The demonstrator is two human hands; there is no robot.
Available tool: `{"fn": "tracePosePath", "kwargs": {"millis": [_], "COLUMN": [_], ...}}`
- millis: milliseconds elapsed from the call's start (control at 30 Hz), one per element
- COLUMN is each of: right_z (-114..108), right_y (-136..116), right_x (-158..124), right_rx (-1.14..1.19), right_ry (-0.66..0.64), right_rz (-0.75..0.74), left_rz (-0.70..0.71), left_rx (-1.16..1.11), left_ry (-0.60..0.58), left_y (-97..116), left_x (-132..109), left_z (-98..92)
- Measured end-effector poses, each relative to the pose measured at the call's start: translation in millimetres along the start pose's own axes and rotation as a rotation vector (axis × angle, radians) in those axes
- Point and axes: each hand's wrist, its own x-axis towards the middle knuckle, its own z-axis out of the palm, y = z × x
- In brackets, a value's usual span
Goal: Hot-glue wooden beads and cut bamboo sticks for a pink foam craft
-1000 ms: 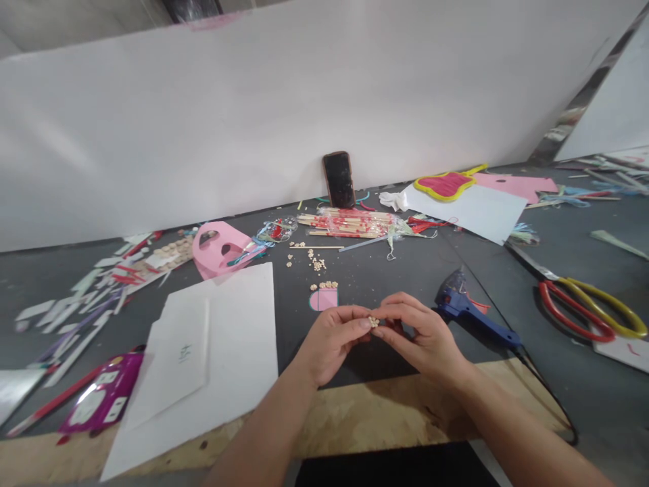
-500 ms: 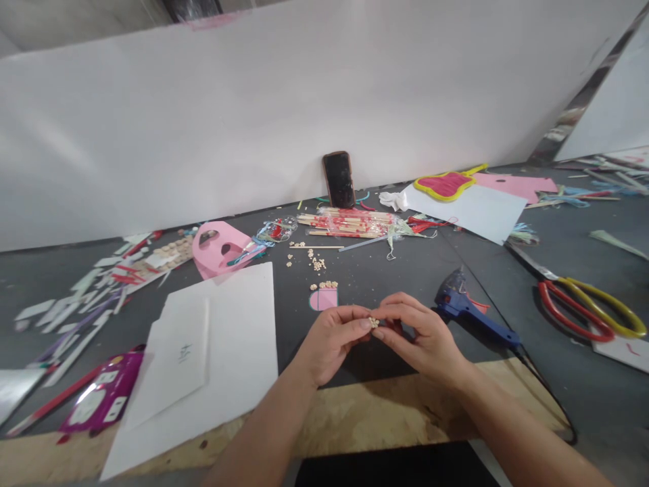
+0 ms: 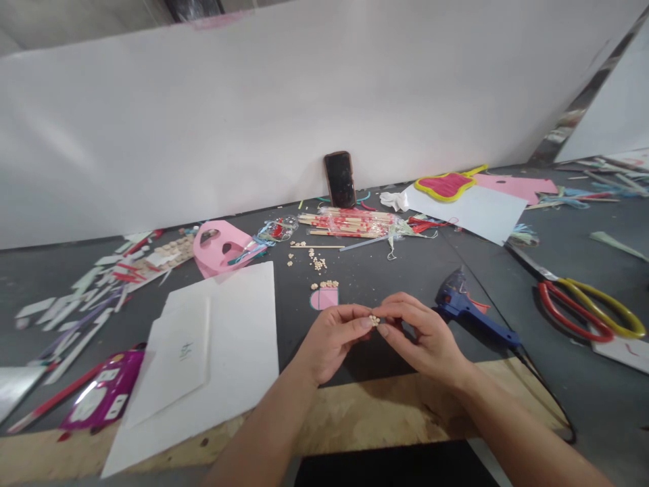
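Between my two hands, above the front of the table, is a small flower-shaped cluster of pale beads (image 3: 374, 320). My left hand (image 3: 335, 338) pinches it from the left with thumb and forefinger. From the right, the fingertips of my right hand (image 3: 423, 335) close on the same cluster. Just beyond my hands lies a pink rounded piece with a green edge (image 3: 325, 299), with several pale clusters (image 3: 329, 284) in a row along its far side. Farther back are loose pale beads (image 3: 319, 264) and more small clusters.
A blue glue gun (image 3: 474, 314) with its cord lies to the right, beside big red-and-yellow-handled scissors (image 3: 583, 304). White sheets (image 3: 243, 338) and a purple packet (image 3: 104, 392) are on the left. A phone (image 3: 340, 178) leans on the back wall behind wrapped sticks (image 3: 355, 222).
My right thumb has shifted slightly to the right and down at the bead cluster, showing more of it. Both hands otherwise stay in place.
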Motion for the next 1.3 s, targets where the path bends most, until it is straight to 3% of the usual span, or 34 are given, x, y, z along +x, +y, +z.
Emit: {"fn": "tracePosePath", "kwargs": {"millis": [433, 700, 1000, 1167, 1300], "right_z": [-1, -3, 0, 3, 1], "right_y": [0, 3, 4, 11, 13], "right_x": [1, -1, -1, -4, -3], "right_rx": [0.011, 0.035, -0.001, 0.037, -0.037], "right_ry": [-0.025, 0.029, -0.023, 0.080, 0.118], "right_rz": [0.010, 0.017, 0.042, 0.173, 0.320], "left_rz": [0.013, 0.005, 0.003, 0.036, 0.268], "left_rx": [0.002, 0.000, -0.001, 0.028, 0.101], "left_ry": [-0.025, 0.028, -0.047, 0.038, 0.250], "left_y": [0, 0, -5, -5, 18], "left_x": [1, 2, 2, 5, -3], "left_z": [0.0, -0.4, -2.6, -4.5, -13.6]}}
